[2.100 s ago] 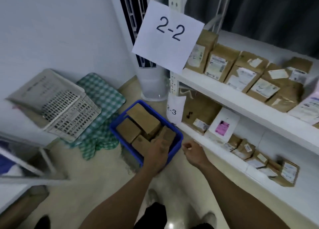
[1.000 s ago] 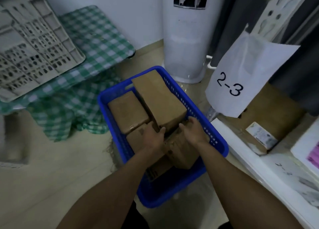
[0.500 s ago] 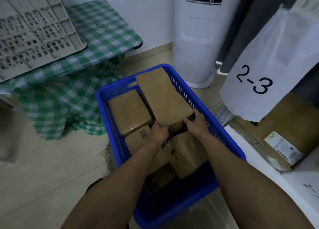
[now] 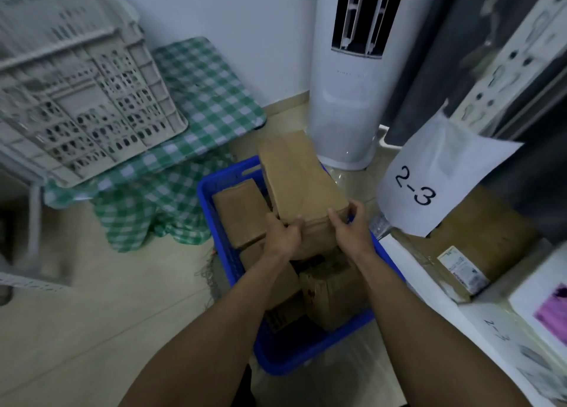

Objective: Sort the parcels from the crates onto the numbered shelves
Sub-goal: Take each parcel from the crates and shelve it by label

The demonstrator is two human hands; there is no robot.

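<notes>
- At far left I see a grey perforated crate [image 4: 82, 100] tipped on its side. It rests on a low surface covered with a green checked cloth [image 4: 208, 100], which hangs down to the pale floor [image 4: 92, 314].
- A white wall runs along the back, and a white tower fan [image 4: 346, 100] stands on the floor just behind the work area.
- In the middle of my view a blue crate [image 4: 294, 357] sits on the floor. It holds several brown parcels, among them a flat small parcel [image 4: 239, 213] at its left and a crumpled parcel [image 4: 334, 296] nearer me.
- To the right a paper sign [image 4: 429, 176] marked "2-3" hangs in front of a white shelf [image 4: 460, 330], with a dark curtain [image 4: 445, 54] behind.
- On that shelf lies a labelled brown box [image 4: 478, 238], and a white packet [image 4: 546, 308] with a pink label sits at the right edge.
- The large brown parcel [image 4: 300, 186] is above the blue crate, lying lengthwise away from me. Its far end reaches past the crate's far rim. I cannot tell whether its underside touches the parcels below.
- My left hand [image 4: 282, 235] grips the near left corner of that parcel, with the fingers curled round the edge and the thumb on top.
- My right hand [image 4: 349, 232] grips the near right corner, thumb on the top face and fingers wrapped down the right side.
</notes>
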